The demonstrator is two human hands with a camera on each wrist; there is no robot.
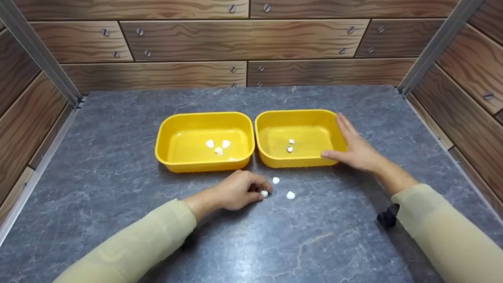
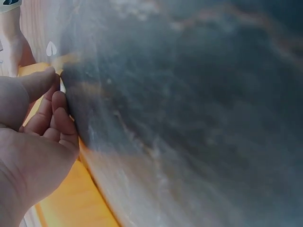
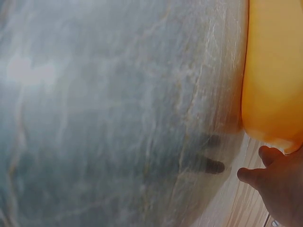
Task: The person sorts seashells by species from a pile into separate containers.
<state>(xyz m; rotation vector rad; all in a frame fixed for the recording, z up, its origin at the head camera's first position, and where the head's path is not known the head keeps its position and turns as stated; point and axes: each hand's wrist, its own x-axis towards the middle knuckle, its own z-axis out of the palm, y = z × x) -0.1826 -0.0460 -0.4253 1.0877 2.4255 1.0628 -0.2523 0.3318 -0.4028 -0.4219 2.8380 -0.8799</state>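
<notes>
My left hand is low over the table in front of the bins, pinching a small white seashell between thumb and fingertips. In the left wrist view the fingers mostly hide that shell. Two more white shells lie loose on the table just right of this hand, a nearer one and a farther one. My right hand rests at the right end of the right yellow bin, fingers extended along its outside and thumb over the front corner of the rim. Two small shells sit inside that bin.
Beside it on the left stands another yellow bin, holding several white shells. Both stand on a grey marbled tabletop. Wood-patterned panels enclose the back and sides, with metal posts at the rear corners.
</notes>
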